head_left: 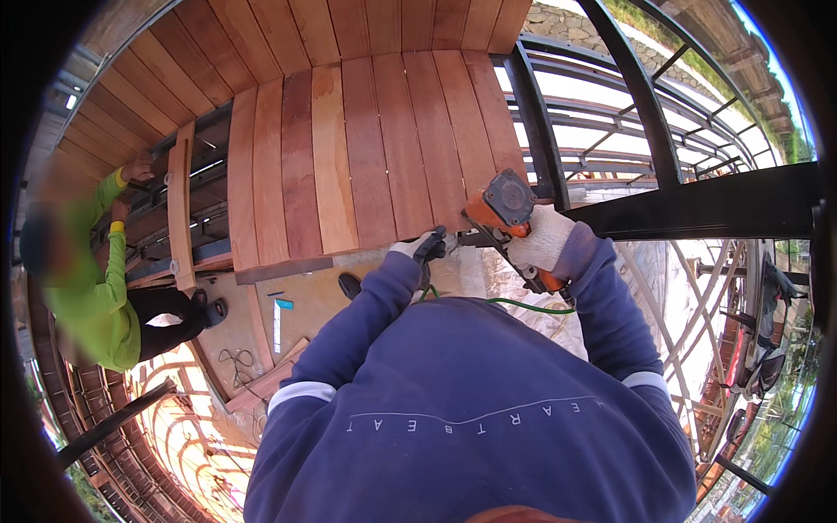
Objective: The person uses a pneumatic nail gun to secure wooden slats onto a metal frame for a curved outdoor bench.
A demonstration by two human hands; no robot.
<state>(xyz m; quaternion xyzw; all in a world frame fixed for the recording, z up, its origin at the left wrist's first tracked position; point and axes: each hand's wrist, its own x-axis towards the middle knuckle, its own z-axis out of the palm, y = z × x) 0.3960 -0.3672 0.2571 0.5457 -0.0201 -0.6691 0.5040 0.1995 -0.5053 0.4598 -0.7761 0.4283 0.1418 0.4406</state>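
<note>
My right hand [542,237], in a white knit glove, grips an orange and black nail gun [509,200]. The nail gun's lower end is beside the near ends of the reddish wooden boards [403,166], close to a black metal beam. At the near edge of these boards is my left hand [427,247], in a glove with dark fingers. Its fingers curl at the edge, and whatever they hold is hidden. A green hose [523,305] runs from the nail gun's handle end across in front of my body.
At the left, a co-worker in a lime green top [100,301] has both hands near a loose board [180,209] across an open metal frame. Black beams [697,202] with gaps lie to the right. Below are a cord [237,362] and diagonal scaffold bars [649,301].
</note>
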